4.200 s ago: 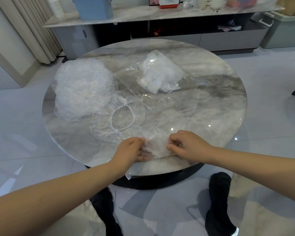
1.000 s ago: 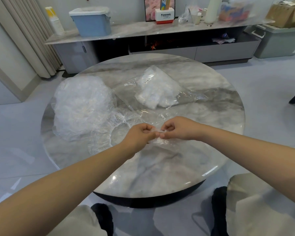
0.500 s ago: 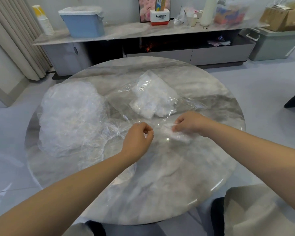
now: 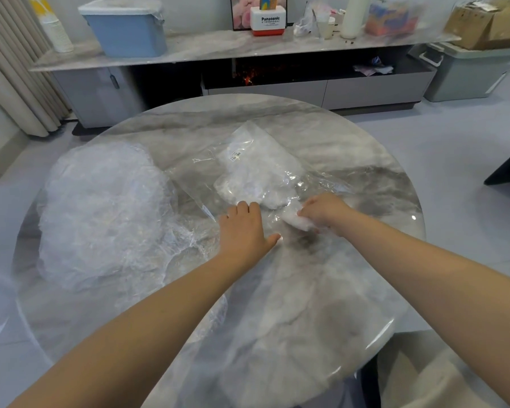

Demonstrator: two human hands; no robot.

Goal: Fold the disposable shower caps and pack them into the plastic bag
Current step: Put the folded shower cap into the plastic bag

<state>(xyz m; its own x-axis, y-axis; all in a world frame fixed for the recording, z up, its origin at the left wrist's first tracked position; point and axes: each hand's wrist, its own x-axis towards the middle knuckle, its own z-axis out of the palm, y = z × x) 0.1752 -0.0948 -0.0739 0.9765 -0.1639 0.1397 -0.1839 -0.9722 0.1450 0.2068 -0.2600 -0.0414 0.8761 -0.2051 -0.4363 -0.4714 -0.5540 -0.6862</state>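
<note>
Right now my right hand [image 4: 321, 212] is curled around a small folded white shower cap [image 4: 298, 221], pinching it low over the round grey marble table [image 4: 306, 304] at the near edge of the clear plastic bag [image 4: 315, 181]. That bag lies flat toward the middle of the table, with a white bundle of already folded caps [image 4: 256, 178] showing through it, just beyond my fingertips. My left hand [image 4: 243, 228] rests beside the right one, palm down with the thumb stuck out toward the cap, fingers laid on the bag's near edge; I think they are pressing the film flat, though the glare makes it hard to be sure. The folded cap sits between my two hands, closer to the right, and does not touch the left. Off to my left, a big loose heap of clear unfolded shower caps [image 4: 100, 213] covers that side of the table, its crinkled edge reaching under my left forearm.
</note>
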